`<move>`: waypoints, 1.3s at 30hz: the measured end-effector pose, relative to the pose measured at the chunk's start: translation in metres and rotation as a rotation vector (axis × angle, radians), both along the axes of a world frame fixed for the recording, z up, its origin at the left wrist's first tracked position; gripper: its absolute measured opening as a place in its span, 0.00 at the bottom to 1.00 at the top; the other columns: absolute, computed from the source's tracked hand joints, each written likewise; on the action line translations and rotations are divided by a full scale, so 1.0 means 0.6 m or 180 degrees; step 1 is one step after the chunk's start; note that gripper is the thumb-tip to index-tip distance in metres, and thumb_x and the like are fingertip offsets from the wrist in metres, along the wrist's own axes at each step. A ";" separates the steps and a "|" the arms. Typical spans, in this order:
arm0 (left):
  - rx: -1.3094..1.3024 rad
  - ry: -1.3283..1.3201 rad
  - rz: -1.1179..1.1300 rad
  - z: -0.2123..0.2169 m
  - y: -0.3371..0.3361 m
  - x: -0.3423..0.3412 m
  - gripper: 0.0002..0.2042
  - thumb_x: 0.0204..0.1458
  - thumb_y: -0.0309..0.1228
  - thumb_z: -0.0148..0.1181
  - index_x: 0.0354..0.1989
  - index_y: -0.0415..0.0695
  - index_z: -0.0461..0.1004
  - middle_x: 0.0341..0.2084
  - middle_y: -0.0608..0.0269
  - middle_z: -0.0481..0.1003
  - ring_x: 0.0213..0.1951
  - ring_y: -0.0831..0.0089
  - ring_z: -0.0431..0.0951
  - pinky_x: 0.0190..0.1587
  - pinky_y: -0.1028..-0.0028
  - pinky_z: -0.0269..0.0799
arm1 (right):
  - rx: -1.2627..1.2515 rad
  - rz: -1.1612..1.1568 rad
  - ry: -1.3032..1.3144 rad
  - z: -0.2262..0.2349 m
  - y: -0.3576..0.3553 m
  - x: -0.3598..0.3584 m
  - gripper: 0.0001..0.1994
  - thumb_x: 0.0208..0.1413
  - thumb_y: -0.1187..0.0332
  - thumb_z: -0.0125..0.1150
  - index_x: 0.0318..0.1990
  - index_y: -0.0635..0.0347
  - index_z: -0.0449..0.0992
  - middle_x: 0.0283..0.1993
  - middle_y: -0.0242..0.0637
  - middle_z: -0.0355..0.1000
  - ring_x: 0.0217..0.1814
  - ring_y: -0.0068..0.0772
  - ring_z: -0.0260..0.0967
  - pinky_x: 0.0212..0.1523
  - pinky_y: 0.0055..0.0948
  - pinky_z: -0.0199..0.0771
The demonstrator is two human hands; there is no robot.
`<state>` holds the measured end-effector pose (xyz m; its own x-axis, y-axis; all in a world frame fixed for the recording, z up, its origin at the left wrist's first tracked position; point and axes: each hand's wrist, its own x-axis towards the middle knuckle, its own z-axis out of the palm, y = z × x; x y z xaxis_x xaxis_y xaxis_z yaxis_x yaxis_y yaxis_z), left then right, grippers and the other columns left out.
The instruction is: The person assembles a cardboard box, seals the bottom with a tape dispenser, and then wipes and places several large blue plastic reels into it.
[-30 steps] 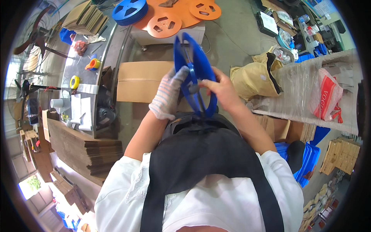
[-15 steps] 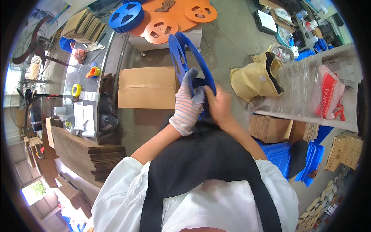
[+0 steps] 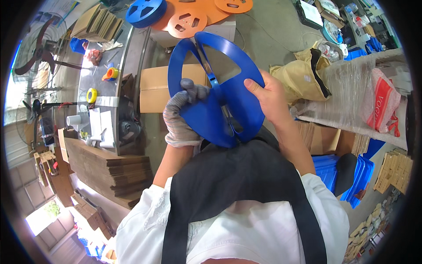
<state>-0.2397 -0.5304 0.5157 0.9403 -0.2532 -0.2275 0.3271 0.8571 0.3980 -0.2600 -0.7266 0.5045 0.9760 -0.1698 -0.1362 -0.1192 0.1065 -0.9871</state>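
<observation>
So the blue reel (image 3: 218,93) sits between both hands, its gap running near to far. Gloved left hand (image 3: 179,115) seems clamped on the left side, bare right hand (image 3: 271,97) pinching the right rim; neither's nearer.

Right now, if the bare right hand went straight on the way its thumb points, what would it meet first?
The right round blue plastic disc: the right hand has its thumb against that face. Beyond, probably the left round blue plastic disc, though depth is unclear.
</observation>
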 end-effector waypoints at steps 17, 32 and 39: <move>0.2917 -0.0473 -0.0756 0.025 -0.087 0.026 0.29 0.54 0.24 0.50 0.65 0.53 0.53 0.30 0.64 0.72 0.24 0.77 0.70 0.23 0.75 0.69 | -0.1147 0.0410 0.0271 -0.057 0.066 -0.050 0.25 0.62 0.66 0.47 0.68 0.50 0.55 0.44 0.46 0.73 0.45 0.42 0.74 0.47 0.36 0.71; 0.2101 0.0351 -0.1560 0.028 0.021 -0.002 0.19 0.50 0.40 0.66 0.45 0.42 0.74 0.31 0.69 0.74 0.29 0.81 0.69 0.30 0.80 0.65 | 0.1074 0.0494 0.0900 -0.023 0.022 -0.074 0.24 0.65 0.49 0.43 0.40 0.65 0.70 0.25 0.46 0.73 0.21 0.25 0.64 0.26 0.22 0.62; 0.2583 0.0408 -0.1786 0.024 0.054 0.016 0.15 0.50 0.40 0.65 0.37 0.40 0.77 0.26 0.67 0.75 0.22 0.80 0.67 0.27 0.78 0.64 | 0.1343 0.0961 0.0880 -0.040 -0.008 -0.069 0.25 0.64 0.47 0.43 0.47 0.64 0.65 0.25 0.47 0.72 0.20 0.27 0.62 0.25 0.24 0.62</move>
<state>-0.2302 -0.4982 0.5302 0.6882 -0.3764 -0.6203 0.6833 0.0487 0.7285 -0.3014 -0.7317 0.4808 0.8914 0.2342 -0.3881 -0.4524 0.4047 -0.7947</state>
